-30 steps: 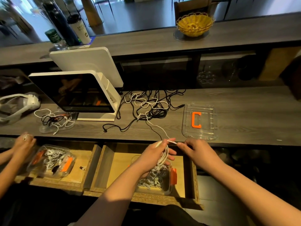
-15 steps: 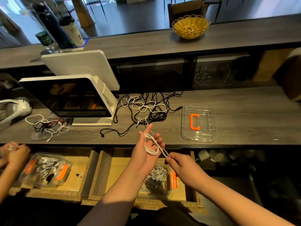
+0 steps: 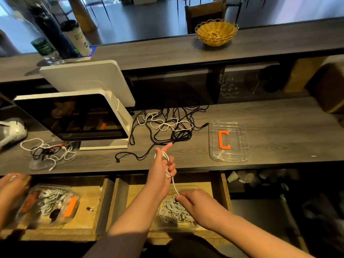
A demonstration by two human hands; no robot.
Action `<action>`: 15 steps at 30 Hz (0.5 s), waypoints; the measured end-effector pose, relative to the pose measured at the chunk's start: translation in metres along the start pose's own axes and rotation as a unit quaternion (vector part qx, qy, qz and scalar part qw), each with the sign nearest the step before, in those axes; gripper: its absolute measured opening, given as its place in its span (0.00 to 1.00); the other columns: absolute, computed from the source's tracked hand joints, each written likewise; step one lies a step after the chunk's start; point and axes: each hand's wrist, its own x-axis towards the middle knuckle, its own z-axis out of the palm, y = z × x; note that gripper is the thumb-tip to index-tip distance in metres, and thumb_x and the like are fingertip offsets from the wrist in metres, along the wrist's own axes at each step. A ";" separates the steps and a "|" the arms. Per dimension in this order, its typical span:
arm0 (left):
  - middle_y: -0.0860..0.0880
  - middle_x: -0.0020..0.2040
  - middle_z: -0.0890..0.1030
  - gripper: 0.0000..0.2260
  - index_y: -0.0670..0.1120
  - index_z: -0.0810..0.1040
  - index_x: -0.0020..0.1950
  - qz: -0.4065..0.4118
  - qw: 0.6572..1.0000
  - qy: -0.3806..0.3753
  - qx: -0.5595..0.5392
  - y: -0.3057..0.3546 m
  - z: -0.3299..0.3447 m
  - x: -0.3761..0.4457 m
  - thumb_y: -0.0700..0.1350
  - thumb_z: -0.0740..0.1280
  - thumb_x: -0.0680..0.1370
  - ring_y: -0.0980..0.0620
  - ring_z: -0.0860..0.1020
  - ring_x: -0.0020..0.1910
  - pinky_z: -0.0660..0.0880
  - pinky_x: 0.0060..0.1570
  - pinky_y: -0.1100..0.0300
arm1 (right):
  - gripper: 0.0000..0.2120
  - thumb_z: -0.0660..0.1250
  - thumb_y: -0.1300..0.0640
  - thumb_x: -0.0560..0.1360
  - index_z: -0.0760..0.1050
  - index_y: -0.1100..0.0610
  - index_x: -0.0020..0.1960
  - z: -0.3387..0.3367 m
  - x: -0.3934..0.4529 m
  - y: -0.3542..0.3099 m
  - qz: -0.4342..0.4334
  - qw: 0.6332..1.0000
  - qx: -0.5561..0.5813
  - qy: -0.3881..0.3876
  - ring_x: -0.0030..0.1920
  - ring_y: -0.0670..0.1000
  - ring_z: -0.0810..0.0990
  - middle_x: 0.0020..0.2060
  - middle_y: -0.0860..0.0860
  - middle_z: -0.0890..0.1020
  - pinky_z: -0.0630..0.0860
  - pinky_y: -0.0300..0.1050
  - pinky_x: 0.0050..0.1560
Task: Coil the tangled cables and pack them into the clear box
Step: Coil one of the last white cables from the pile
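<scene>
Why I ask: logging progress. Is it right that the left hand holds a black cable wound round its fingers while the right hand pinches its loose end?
Not quite: in the head view the cable wound on the left hand is white, not black. The right hand does pinch its loose end.

Both forearms come up from the bottom edge bare, with no sleeve reaching the wrist on either one. The left hand [image 3: 161, 173] and the right hand [image 3: 193, 202] wear no gloves, and no watch, band or ring shows on them. Near the bottom edge, between the two arms, sits a dark rounded patch of clothing, too dim to tell its cut or cloth. No markings show anywhere on it.
</scene>
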 end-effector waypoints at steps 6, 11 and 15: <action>0.51 0.35 0.70 0.20 0.55 0.79 0.64 -0.015 0.961 -0.031 0.274 0.011 -0.008 0.002 0.61 0.53 0.83 0.58 0.63 0.28 0.59 0.25 0.66 | 0.13 0.59 0.51 0.82 0.76 0.55 0.44 -0.005 0.006 -0.024 -0.009 0.997 0.068 0.044 0.31 0.46 0.72 0.32 0.50 0.77 0.66 0.42 0.33; 0.48 0.39 0.82 0.30 0.54 0.83 0.61 -0.106 0.913 -0.115 0.378 0.018 -0.007 -0.004 0.68 0.47 0.81 0.52 0.80 0.40 0.76 0.46 0.58 | 0.09 0.60 0.54 0.81 0.72 0.47 0.43 -0.022 0.013 -0.043 -0.046 0.994 0.048 0.083 0.37 0.44 0.75 0.37 0.44 0.78 0.71 0.42 0.37; 0.42 0.47 0.85 0.38 0.44 0.79 0.60 -0.190 0.905 -0.134 0.357 0.025 -0.010 -0.007 0.74 0.49 0.76 0.47 0.83 0.48 0.80 0.52 0.54 | 0.05 0.60 0.50 0.82 0.73 0.48 0.49 -0.034 0.024 -0.038 -0.071 0.988 -0.050 0.131 0.43 0.44 0.78 0.43 0.43 0.79 0.77 0.47 0.46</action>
